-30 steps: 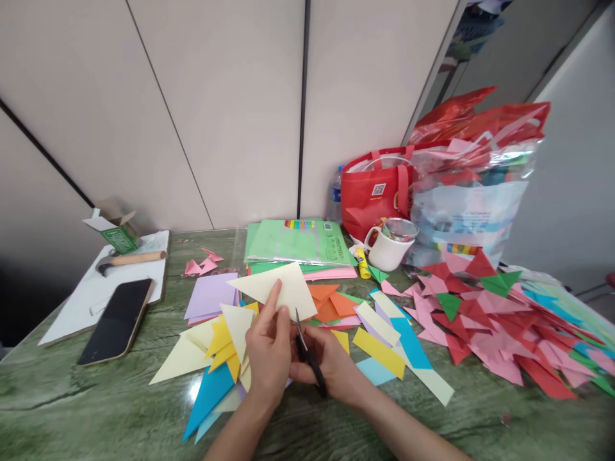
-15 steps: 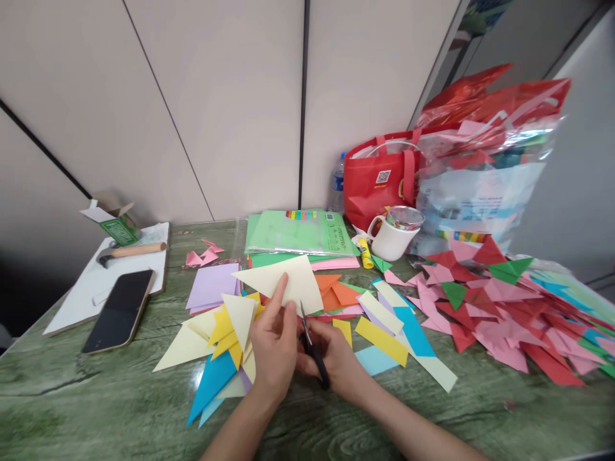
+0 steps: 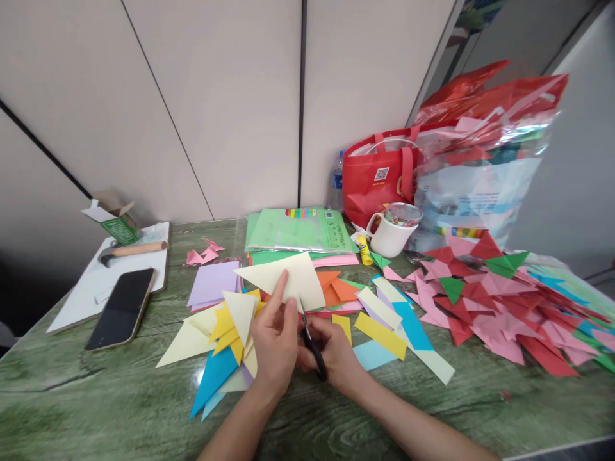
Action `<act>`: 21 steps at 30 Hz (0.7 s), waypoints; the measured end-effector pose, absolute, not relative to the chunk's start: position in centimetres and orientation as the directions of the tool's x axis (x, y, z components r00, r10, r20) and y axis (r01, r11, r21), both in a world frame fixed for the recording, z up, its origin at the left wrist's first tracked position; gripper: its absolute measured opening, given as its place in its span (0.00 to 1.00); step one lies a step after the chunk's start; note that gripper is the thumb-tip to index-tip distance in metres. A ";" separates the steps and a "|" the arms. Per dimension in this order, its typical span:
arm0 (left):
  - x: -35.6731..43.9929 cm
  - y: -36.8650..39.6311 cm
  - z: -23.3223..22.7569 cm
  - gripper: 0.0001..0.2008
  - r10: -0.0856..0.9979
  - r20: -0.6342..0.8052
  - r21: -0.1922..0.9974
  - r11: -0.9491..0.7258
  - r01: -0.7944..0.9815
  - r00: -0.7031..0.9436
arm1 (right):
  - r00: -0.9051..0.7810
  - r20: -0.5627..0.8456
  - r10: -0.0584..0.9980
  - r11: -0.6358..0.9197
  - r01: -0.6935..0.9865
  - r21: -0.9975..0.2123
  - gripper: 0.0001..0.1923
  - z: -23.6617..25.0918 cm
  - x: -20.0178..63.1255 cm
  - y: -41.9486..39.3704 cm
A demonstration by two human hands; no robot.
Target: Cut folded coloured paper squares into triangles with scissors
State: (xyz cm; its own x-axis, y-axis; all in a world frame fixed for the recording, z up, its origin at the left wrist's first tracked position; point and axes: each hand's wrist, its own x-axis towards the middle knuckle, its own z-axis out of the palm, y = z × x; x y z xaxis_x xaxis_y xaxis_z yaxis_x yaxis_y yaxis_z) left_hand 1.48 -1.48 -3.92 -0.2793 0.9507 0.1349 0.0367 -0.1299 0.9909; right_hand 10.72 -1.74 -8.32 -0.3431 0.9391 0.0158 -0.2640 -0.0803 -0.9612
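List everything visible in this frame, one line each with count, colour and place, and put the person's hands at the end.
cream paper: one, cream, held up at table centre
scissors: one pair, black, at the cream paper's lower edge
cut pieces: many, cream, yellow, blue, under the left hand
strips: several, yellow, cream, blue, right of the hands
folded pile: many, pink, red, green, far right
purple sheets: a few, lilac, centre left
paper pack: one, green, centre back
mug: one, white, beside the pack
glue stick: one, yellow, by the mug
red bag: one, back right
plastic bag: one, clear and red, back right
phone: one, black, left
hammer: one, wooden handle, left
small box: one, green and white, left
left hand: holds the cream paper
right hand: holds the scissors
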 end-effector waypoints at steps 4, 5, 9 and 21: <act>1.5 -1.5 -4.2 0.25 0.952 0.153 0.988 -0.148 0.038 -0.267 | -0.333 0.080 0.940 -0.016 -0.277 -0.961 0.17 -8.0 10.9 -1.6; 1.5 -1.5 -4.3 0.25 0.953 0.152 0.988 -0.149 0.032 -0.262 | -0.336 0.089 0.938 -0.007 -0.273 -0.962 0.16 -8.0 10.9 -1.5; 1.5 -1.5 -4.5 0.25 0.957 0.164 0.986 -0.157 0.051 -0.240 | -0.335 0.091 0.938 0.008 -0.242 -0.970 0.15 -8.1 11.1 -1.3; 1.5 -1.9 -4.1 0.25 0.955 0.196 0.981 -0.188 0.055 -0.223 | -0.301 0.104 0.948 0.039 -0.215 -0.976 0.17 -8.2 10.7 -1.7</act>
